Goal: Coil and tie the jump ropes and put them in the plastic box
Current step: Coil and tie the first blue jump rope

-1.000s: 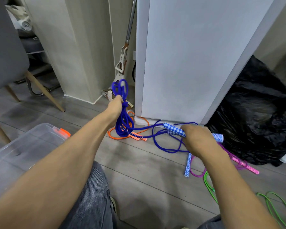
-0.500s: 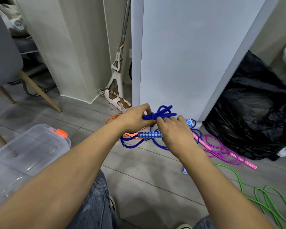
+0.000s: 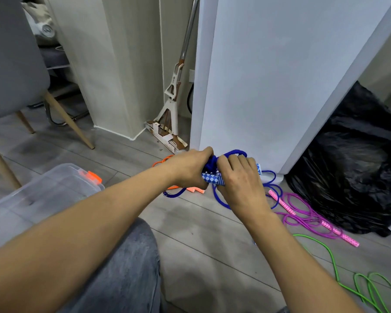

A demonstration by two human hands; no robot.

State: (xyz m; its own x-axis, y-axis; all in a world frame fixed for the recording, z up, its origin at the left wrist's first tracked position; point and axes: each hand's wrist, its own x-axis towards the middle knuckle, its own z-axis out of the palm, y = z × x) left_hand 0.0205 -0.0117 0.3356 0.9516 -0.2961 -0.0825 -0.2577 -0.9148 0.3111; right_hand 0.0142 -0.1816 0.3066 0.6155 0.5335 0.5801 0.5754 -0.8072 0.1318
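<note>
Print on carton sleeve round mop head, 12 o'clock of hands, too blurred for us to read. We saw left hand clenched round bunched blue jump rope and its blue-white checkered handle. Right hand gripped same bundle from 3 o'clock side, fingers curled over it. Loose blue loops trailed to floor at 4 o'clock. Clear plastic box sat at 9 o'clock. Orange rope lay beneath hands, purple rope at 4 o'clock, green rope at 5 o'clock.
</note>
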